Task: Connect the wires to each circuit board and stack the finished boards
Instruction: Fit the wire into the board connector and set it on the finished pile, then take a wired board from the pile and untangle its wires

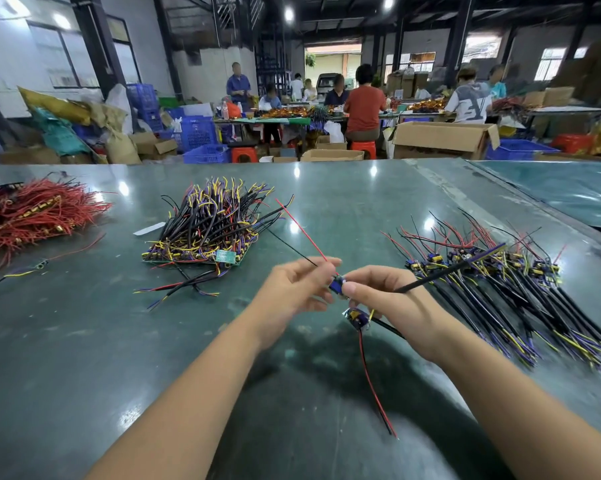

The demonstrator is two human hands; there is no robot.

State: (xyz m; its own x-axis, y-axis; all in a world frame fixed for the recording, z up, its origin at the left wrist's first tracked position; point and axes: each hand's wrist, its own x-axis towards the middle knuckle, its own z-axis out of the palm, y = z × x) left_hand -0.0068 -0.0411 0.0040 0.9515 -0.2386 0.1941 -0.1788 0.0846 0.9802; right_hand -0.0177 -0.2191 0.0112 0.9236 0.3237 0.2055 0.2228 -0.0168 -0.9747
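My left hand (297, 289) pinches a thin red and black wire pair (300, 228) that rises to the upper left. My right hand (382, 294) grips a small blue circuit board (337, 285) between both hands; a thick black cable (444, 271) runs from it to the right. A second small board (357, 318) hangs just below my right hand, trailing a red and black wire pair (377, 386) toward me. A row of wired boards (493, 271) lies on the table at the right. A pile of boards with black, yellow and purple wires (210, 230) sits at centre left.
A heap of red wires (32, 213) lies at the far left of the green table (84, 341). Loose wires (184, 289) lie near the central pile. Beyond the table edge are cardboard boxes, blue crates, stools and several people at other benches.
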